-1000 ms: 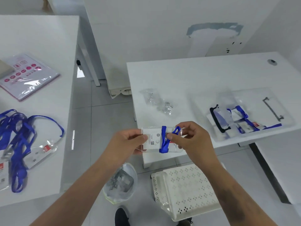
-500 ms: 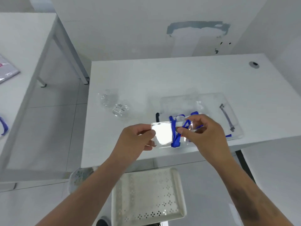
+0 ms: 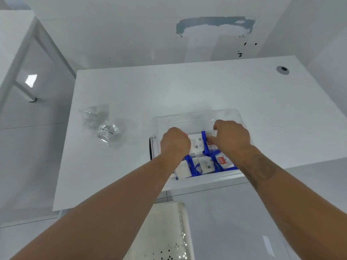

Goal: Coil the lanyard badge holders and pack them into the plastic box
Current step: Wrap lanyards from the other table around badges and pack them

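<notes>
Your left hand (image 3: 175,142) grips the left end of a coiled badge holder (image 3: 199,142), fingers curled under and out of sight, while your right hand (image 3: 231,136) pinches its right end. Between the two hands the clear holder sits inside the plastic box (image 3: 195,117), low over the ones already packed. Its long axis runs left to right, across the box, and its printed card faces up at you. The blue lanyard (image 3: 203,140) wraps round its middle as a band that crosses the short way, front to back.

To set it down well, I'd judge you should keep both ends level and lower it flat, so that the wrap does not slide off toward one end. Let go with the right hand last, since that side seems to hold the loose tail of the strap; whether it is tucked in I cannot tell.

Nearer to you in the box lie other packed holders (image 3: 205,164), each with blue strap round it, one with a red label (image 3: 221,160). They lean at slight angles, so there is some risk the new one rocks on them. The box stands at the near edge of the white tabletop (image 3: 131,87). To its left lie crumpled clear plastic bags (image 3: 102,123), well apart from it. Below the edge, a white perforated basket (image 3: 165,231) sits on the floor.
</notes>
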Available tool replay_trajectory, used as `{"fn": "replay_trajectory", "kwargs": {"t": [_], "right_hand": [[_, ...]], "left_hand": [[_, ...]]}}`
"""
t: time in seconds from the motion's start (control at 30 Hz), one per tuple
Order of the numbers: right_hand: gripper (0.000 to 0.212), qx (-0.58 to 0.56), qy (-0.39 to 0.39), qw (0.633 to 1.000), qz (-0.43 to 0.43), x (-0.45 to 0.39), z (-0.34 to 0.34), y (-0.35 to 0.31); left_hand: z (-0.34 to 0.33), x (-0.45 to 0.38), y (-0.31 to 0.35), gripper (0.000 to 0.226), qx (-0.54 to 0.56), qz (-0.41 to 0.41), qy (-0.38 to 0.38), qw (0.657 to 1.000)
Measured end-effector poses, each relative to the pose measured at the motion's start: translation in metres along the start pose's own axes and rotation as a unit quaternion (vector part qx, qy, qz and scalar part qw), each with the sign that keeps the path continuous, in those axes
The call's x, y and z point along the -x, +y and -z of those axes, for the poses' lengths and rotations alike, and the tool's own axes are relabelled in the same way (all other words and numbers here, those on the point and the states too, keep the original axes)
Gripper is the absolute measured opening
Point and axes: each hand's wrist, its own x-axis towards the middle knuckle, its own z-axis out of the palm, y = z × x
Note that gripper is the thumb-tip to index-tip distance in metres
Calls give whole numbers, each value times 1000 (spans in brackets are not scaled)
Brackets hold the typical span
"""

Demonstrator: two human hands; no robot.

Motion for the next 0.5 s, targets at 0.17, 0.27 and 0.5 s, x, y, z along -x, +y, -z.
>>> {"fn": "replay_trajectory", "kwargs": {"t": [0.17,0.27,0.5], "right_hand": [[16,90,-24,996,-3,-22,-24,2],[6,127,-40,991,1,-24,-25,1],[19,109,-10,994,-1,4,8,0]], "left_hand": [[-29,-40,-12,14,-25,37,-9,999],[-36,-45,-13,7,-38,31,3,999],[-17,-10,5,15,-105,-46,-5,993]]}}
